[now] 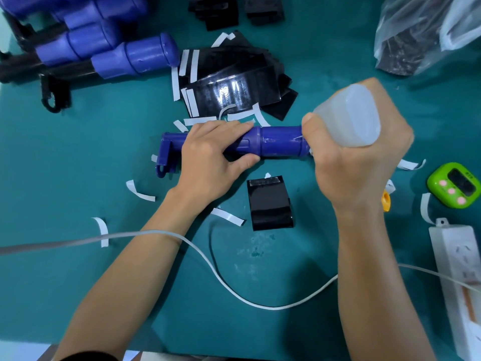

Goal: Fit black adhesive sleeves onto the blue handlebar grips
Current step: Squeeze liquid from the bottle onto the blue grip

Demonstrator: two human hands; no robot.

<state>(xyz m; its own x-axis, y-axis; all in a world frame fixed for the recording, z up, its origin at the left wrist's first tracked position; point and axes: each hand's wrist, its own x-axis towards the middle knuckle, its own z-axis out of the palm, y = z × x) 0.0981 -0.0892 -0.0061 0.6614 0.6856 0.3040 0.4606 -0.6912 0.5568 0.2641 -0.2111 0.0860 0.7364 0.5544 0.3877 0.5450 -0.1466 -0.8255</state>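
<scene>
Trailing across the green mat [78,157] closest to me is a white cable [208,261], which passes under both forearms. At the right edge lies a white power strip [458,269].

Two containers are in sight. The first is a translucent plastic bottle [351,115], tipped so its flat base faces up and its mouth end is hidden at the right end of the blue grip [281,143]. I cannot tell what is in it or how full it is. The second is a clear plastic bag [421,35] at the far right corner, bunched up with dark pieces inside, too blurred to name.

The right hand [359,157] is fisted tightly around the bottle, thumb on the side nearest the grip, wrist raised above the mat. The left hand [213,152] lies palm down over the narrower left part of the grip, fingers wrapped over the top and thumb tucked against the near side, holding it lengthwise on the mat.

Just in front of the grip lies one black sleeve [270,204], flat and apart from it. Behind it is a loose pile of black sleeves [234,82], and more blue grips [104,48] on black bars are stacked far left. White backing strips [140,194] are scattered about, and a green timer [455,183] sits at the right.
</scene>
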